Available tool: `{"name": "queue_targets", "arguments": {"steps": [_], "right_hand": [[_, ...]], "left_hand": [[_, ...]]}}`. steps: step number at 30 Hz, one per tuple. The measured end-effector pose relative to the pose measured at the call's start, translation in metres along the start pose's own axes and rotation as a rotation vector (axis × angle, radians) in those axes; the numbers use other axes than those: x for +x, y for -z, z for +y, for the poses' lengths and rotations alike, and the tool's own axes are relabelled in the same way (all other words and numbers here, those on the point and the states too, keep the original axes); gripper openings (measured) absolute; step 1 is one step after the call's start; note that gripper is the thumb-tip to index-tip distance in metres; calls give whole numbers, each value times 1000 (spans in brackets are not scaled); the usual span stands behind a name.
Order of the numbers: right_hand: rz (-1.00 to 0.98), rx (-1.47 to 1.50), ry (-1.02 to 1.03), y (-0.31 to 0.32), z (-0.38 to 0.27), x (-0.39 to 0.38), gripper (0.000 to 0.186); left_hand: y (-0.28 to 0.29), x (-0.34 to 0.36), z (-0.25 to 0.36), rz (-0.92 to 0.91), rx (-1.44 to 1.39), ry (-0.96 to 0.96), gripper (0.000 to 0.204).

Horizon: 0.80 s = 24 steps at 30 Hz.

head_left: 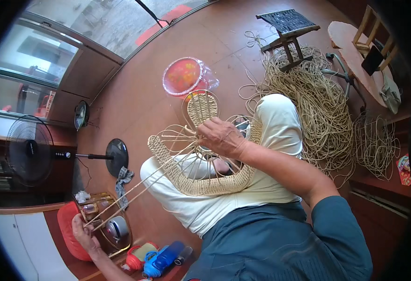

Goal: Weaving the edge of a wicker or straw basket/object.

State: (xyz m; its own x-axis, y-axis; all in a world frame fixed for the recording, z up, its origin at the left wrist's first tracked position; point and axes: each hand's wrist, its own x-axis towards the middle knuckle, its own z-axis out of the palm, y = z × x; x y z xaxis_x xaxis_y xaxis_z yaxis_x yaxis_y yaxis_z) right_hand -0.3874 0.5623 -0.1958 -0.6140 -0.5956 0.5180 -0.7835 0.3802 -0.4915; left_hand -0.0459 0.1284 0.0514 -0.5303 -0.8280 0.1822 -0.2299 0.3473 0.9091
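A partly woven straw-cord piece (214, 185) with bare radiating spokes and a woven upper lobe (201, 108) rests across my lap. My right hand (217, 135) is closed on it near the hub of the spokes, at the base of that lobe, with cords around its fingers; exactly what is pinched is partly hidden by the hand. Two pale cords (123, 196) run taut from the hub down to the lower left, where my left hand (84, 234) grips them with bent fingers, out beside a low tray of items.
A heap of loose cord (317, 117) lies right, near a folding stool (287, 28) and wire frame (374, 145). A red bucket (182, 75) stands ahead. Left are a standing fan (30, 147), the tray (126, 239) and red seat (69, 225); blue jugs (161, 260) sit low.
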Motion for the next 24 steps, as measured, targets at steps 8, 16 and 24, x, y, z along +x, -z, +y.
{"name": "queue_targets", "arguments": {"steps": [8, 16, 24], "right_hand": [[80, 137, -73, -1, 6, 3, 37], [39, 146, -91, 5, 2, 9, 37], [60, 98, -153, 5, 2, 4, 27]], "left_hand": [[165, 116, -2, 426, 125, 43, 41], [340, 142, 50, 1283, 770, 275, 45], [-96, 39, -3, -173, 636, -289, 27]]}}
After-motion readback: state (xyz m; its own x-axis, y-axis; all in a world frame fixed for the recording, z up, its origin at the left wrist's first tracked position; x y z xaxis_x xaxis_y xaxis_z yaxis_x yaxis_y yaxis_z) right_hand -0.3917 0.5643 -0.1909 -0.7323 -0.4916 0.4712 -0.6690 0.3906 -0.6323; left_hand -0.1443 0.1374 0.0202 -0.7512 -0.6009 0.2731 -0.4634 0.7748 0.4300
